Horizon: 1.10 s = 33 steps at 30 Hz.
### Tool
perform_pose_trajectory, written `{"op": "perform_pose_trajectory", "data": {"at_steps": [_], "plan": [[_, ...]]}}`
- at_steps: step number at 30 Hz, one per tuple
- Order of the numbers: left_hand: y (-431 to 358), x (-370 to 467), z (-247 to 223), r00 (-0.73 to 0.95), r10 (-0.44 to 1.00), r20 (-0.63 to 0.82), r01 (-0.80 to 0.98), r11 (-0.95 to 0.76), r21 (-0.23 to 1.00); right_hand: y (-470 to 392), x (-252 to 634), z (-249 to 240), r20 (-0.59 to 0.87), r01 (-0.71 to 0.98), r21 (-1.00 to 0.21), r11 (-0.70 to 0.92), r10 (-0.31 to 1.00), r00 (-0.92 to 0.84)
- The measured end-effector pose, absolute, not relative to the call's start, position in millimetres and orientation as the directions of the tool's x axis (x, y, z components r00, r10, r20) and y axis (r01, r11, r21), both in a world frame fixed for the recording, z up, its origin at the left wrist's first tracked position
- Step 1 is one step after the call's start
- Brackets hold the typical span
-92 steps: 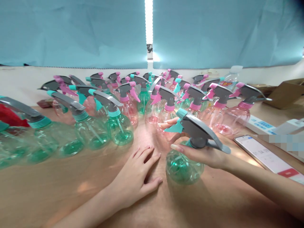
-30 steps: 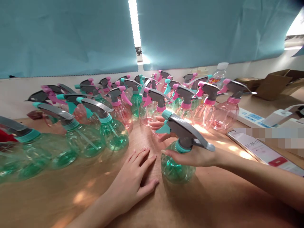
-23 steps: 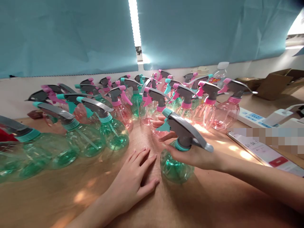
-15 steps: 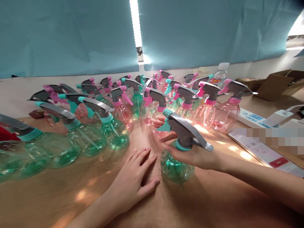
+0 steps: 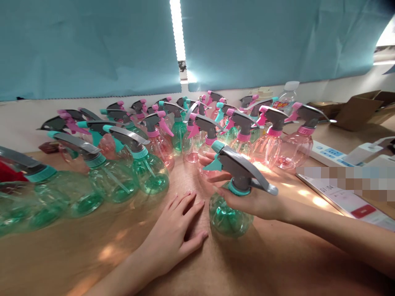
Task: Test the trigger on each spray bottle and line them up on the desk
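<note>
Right hand: grasping the bottle from the right, thumb across the near side below the collar, other fingers round behind; the right hand (image 5: 257, 203) sits under the grey lever.
Bottle: green body, turquoise nozzle and trigger, roughly upright at the front of the group; the bottle (image 5: 240, 187) points its nozzle away and leftward. Whether its base bears on the table is hard to tell.
Left hand: released, laid palm down with fingers loosely spread; the left hand (image 5: 177, 224) is on the table (image 5: 92, 257), beside the bottle and apart from it.
Room between: a narrow strip of table separates left thumb and bottle.
Room in front: table runs from both forearms to the lower edge of view.
Left side: green bottles stand in a slanting row; the nearest green bottle (image 5: 150, 172) is just beyond the left fingertips.
Behind: a pink bottle (image 5: 208, 133) stands close past the right fingertips; contact cannot be told. More pink and green ones crowd back toward the wall (image 5: 23, 127).
Right side: the phone (image 5: 345, 201) lies slantwise beyond the right forearm, then the power strip (image 5: 328, 155).
Far right edge: an unfolded carton (image 5: 354, 112).
Backdrop: blue cloth (image 5: 92, 45) above the wall.
</note>
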<state>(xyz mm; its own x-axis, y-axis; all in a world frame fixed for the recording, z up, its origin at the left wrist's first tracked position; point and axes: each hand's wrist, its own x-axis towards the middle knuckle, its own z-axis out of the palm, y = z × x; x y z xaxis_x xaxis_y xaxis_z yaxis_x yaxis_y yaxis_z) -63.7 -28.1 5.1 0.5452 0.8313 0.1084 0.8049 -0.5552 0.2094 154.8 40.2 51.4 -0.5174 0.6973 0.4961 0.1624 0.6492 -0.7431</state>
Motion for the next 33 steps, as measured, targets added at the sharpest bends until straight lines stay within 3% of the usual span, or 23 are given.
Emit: {"op": "perform_pose_trajectory", "data": {"at_steps": [14, 20, 25, 33], "plan": [[-28.0, -64.5, 3.9, 0.547, 0.828, 0.124, 0.803, -0.561, 0.201, 40.8, 157.1, 48.7, 0.447, 0.086, -0.802, 0.591, 0.689, -0.571], [-27.9, -64.3, 3.6, 0.548, 0.827, 0.127, 0.803, -0.562, 0.2, 37.1, 158.6, 56.7, 0.393, 0.153, -0.821, 0.55, 0.74, -0.546], [-27.4, -64.6, 2.4, 0.55, 0.825, 0.129, 0.801, -0.565, 0.2, 37.0, 158.3, 59.8, 0.417, 0.07, -0.833, 0.548, 0.707, -0.571], [-27.1, -63.7, 2.3, 0.545, 0.825, 0.152, 0.8, -0.566, 0.2, 35.7, 155.6, 65.7, 0.412, 0.086, -0.84, 0.536, 0.733, -0.54]]}}
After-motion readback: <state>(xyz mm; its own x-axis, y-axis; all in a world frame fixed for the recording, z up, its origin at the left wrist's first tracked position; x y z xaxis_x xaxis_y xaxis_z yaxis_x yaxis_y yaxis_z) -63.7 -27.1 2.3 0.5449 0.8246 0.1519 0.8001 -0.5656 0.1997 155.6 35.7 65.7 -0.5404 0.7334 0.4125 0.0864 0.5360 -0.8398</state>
